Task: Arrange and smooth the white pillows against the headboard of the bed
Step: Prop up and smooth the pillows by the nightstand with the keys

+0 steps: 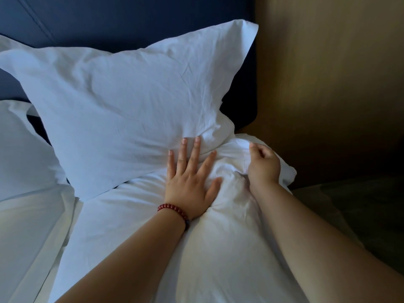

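A large white pillow (122,106) leans upright against the dark blue headboard (131,16). In front of it lies a second white pillow (218,226), flat on the bed. My left hand (190,178), with a red bead bracelet on the wrist, presses flat with straight fingers where the two pillows meet. My right hand (263,165) has curled fingers gripping the bunched far corner of the lower pillow. A third white pillow (19,147) shows at the left edge.
A brown wooden wall (328,73) stands right of the headboard. White bed linen (26,226) spreads at lower left. A dark floor area (360,211) lies beyond the bed's right edge.
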### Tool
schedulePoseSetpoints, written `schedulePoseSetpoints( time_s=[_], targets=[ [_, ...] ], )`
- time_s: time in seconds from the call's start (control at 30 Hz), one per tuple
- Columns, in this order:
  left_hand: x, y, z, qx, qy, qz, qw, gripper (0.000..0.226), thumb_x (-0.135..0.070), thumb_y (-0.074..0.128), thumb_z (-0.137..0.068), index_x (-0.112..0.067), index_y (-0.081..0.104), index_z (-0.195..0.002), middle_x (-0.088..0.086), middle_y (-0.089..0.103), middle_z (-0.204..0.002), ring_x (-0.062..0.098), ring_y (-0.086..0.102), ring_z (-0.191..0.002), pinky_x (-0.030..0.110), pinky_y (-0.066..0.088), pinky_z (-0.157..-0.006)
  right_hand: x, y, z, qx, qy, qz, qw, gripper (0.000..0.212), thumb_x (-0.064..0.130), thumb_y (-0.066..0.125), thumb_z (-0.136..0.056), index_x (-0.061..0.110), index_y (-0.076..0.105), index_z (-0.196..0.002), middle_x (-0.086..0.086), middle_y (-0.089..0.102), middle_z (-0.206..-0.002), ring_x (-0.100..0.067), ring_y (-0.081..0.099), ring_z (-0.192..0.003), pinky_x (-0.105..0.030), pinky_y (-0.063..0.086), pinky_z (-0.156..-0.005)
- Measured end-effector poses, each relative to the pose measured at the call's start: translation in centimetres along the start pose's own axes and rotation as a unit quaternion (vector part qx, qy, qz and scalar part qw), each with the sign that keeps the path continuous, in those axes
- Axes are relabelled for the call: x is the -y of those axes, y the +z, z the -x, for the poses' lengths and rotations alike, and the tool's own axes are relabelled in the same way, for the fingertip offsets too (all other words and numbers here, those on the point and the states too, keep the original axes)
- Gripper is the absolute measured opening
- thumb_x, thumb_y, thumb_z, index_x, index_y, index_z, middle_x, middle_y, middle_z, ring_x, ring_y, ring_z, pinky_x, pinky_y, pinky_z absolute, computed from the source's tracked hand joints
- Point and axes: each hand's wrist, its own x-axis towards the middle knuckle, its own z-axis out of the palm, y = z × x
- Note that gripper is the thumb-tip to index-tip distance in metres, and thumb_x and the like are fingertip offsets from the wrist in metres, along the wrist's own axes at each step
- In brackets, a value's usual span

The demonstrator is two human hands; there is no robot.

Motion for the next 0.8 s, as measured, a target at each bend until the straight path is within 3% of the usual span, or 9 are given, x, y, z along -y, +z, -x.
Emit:
schedulePoseSetpoints(
  time_s=[0.07, 0.13, 0.3, 0.43, 0.5, 0.6, 0.67, 0.73, 0.8],
  targets=[
    [0.0, -0.1, 0.1, 0.004, 0.000, -0.001, 1.000, 0.066, -0.064, 0.026, -0.093, -0.032, 0.029, -0.151, 0.005, -0.004, -0.163, 0.031, -0.014, -0.148, 0.056, -0.008, -0.117, 0.1, -1.7, -0.2, 0.128, 0.047, 0.110, 0.985, 0.040, 0.039, 0.051, -0.098, 0.016, 0.056, -0.131, -0.006, 0.063, -0.111, -0.027, 0.059, -0.112, -0.031, 0.048, -0.090],
    [0.0, -0.3, 0.2, 0.010, -0.001, -0.003, 1.000, 0.066, -0.064, 0.025, -0.093, -0.032, 0.029, -0.151, 0.005, -0.003, -0.163, 0.031, -0.014, -0.148, 0.056, -0.007, -0.117, 0.0, -3.8, 0.6, 0.259, 0.118, 0.073, 0.956, 0.033, 0.046, 0.063, -0.090, 0.020, 0.068, -0.110, -0.006, 0.070, -0.105, -0.024, 0.066, -0.100, -0.042, 0.053, -0.093],
    [-0.5, -2.5, 0.7, 0.043, -0.005, 0.010, 0.999, 0.069, -0.066, 0.016, -0.091, -0.033, 0.029, -0.150, 0.002, -0.001, -0.163, 0.027, -0.014, -0.148, 0.054, -0.008, -0.118, -0.4, -6.8, 1.1, 0.079, -0.020, 0.100, 0.992, 0.022, 0.044, 0.062, -0.088, 0.024, 0.069, -0.081, -0.003, 0.072, -0.088, -0.028, 0.068, -0.088, -0.054, 0.056, -0.083],
    [-2.2, -5.1, 2.9, 0.159, -0.037, 0.099, 0.982, 0.078, -0.073, 0.006, -0.085, -0.036, 0.010, -0.153, -0.004, -0.011, -0.163, 0.018, -0.022, -0.146, 0.048, -0.010, -0.119, -0.2, -8.3, 4.1, 0.244, 0.143, 0.071, 0.957, 0.042, 0.063, 0.060, -0.083, 0.026, 0.069, -0.099, -0.003, 0.075, -0.095, -0.023, 0.072, -0.089, -0.043, 0.060, -0.080],
    [-3.3, -6.5, 4.2, 0.217, -0.042, 0.122, 0.968, 0.080, -0.075, 0.009, -0.083, -0.037, 0.003, -0.153, -0.004, -0.014, -0.162, 0.018, -0.021, -0.147, 0.048, -0.010, -0.119, -1.3, -8.8, 6.1, 0.329, 0.129, 0.128, 0.927, 0.042, 0.057, 0.070, -0.078, 0.025, 0.069, -0.106, 0.000, 0.075, -0.099, -0.023, 0.071, -0.093, -0.042, 0.058, -0.083],
    [-4.5, -8.5, 6.5, 0.247, -0.030, 0.110, 0.962, 0.085, -0.079, 0.008, -0.079, -0.038, -0.004, -0.153, -0.002, -0.019, -0.161, 0.020, -0.020, -0.147, 0.048, -0.007, -0.119, -1.5, -10.0, 7.4, 0.183, 0.037, 0.095, 0.978, 0.037, 0.041, 0.070, -0.083, 0.006, 0.066, -0.095, -0.013, 0.070, -0.089, -0.033, 0.068, -0.085, -0.036, 0.052, -0.076],
    [-5.4, -9.6, 8.8, 0.240, -0.017, 0.093, 0.966, 0.088, -0.082, 0.003, -0.075, -0.040, -0.007, -0.152, -0.002, -0.019, -0.161, 0.022, -0.019, -0.147, 0.049, -0.004, -0.119, -1.0, -11.2, 7.9, 0.119, 0.047, 0.065, 0.990, 0.032, 0.041, 0.063, -0.089, 0.009, 0.064, -0.090, -0.011, 0.068, -0.090, -0.030, 0.065, -0.087, -0.040, 0.053, -0.076],
    [-6.6, -10.0, 11.1, 0.210, -0.011, 0.083, 0.974, 0.086, -0.082, 0.001, -0.076, -0.041, -0.007, -0.151, -0.003, -0.017, -0.161, 0.023, -0.017, -0.148, 0.049, -0.003, -0.119, -0.9, -12.4, 8.8, 0.152, 0.141, 0.010, 0.978, 0.031, 0.049, 0.059, -0.091, 0.021, 0.063, -0.104, -0.006, 0.068, -0.105, -0.027, 0.065, -0.098, -0.044, 0.055, -0.087],
    [-7.4, -9.7, 12.7, 0.174, -0.017, 0.076, 0.982, 0.083, -0.079, 0.001, -0.080, -0.039, -0.004, -0.152, -0.002, -0.015, -0.162, 0.023, -0.015, -0.148, 0.048, -0.006, -0.119, -1.5, -13.2, 10.5, 0.247, 0.235, 0.016, 0.940, 0.061, 0.065, 0.069, -0.073, 0.021, 0.057, -0.113, -0.006, 0.067, -0.113, -0.028, 0.065, -0.104, -0.047, 0.054, -0.091]
  ],
)
